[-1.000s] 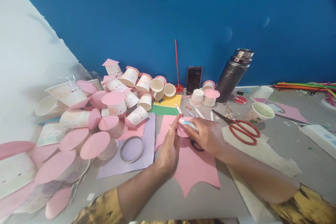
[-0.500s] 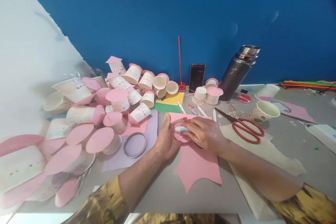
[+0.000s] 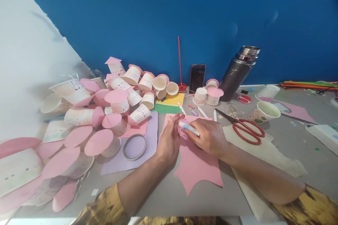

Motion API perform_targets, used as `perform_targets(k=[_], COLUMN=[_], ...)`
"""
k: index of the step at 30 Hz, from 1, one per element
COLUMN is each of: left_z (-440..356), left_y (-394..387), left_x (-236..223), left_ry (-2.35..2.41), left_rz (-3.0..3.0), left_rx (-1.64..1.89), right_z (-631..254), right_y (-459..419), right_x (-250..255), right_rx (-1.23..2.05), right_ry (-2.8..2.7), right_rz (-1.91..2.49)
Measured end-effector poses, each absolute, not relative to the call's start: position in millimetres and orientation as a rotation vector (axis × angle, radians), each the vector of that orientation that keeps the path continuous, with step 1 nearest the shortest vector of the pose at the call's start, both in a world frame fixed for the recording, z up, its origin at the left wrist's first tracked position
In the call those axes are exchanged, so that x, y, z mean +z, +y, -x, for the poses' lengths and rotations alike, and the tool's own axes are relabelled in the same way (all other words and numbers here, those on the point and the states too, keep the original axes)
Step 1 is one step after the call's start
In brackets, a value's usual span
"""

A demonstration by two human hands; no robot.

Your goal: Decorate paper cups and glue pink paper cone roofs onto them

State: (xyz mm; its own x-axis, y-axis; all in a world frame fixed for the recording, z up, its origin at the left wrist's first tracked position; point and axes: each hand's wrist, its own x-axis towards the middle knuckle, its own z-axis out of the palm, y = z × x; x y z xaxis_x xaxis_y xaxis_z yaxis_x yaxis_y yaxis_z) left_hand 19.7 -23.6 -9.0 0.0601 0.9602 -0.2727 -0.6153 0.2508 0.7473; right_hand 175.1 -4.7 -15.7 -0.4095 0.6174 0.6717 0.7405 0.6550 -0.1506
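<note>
My right hand is closed around a white glue stick with blue lettering, tilted with one end towards my left palm. Standing on edge with its thumb up, my left hand holds a small pink paper piece against its fingers, partly hidden by the glue stick and the right hand. Beneath both hands lies a pink sheet with curved cut-outs along its near edge. Red-handled scissors lie to the right of my right hand.
Many paper cups with pink paper tops crowd the left. A grey tape ring rests on purple paper. Behind stand a phone and a dark flask. A patterned cup is at right.
The glue stick has turned from nearly level to slanting down to the right, and my right hand grips it farther back. My left hand has tipped more upright. The view has shifted slightly.
</note>
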Motion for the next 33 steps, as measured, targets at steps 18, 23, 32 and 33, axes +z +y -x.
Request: perform_targets(k=[18, 23, 32, 33], left_z=[-10, -4, -1, -1], left_y=[-18, -16, -11, -12], left_x=[-6, 0, -3, -5], left_ry=[1.114, 1.310, 1.454, 1.457], left_rz=[-1.045, -1.326, -1.288, -1.292], left_rx=[1.128, 1.119, 1.108, 1.110], right_z=[-185, -184, -182, -182], right_y=[3, 4, 4, 4], right_x=[-17, -19, -21, -21], right_rx=[-0.379, -0.349, -0.306, -0.293], right_ry=[-2.277, -2.238, -2.209, -2.210], right_rz=[1.104, 1.100, 1.138, 1.152])
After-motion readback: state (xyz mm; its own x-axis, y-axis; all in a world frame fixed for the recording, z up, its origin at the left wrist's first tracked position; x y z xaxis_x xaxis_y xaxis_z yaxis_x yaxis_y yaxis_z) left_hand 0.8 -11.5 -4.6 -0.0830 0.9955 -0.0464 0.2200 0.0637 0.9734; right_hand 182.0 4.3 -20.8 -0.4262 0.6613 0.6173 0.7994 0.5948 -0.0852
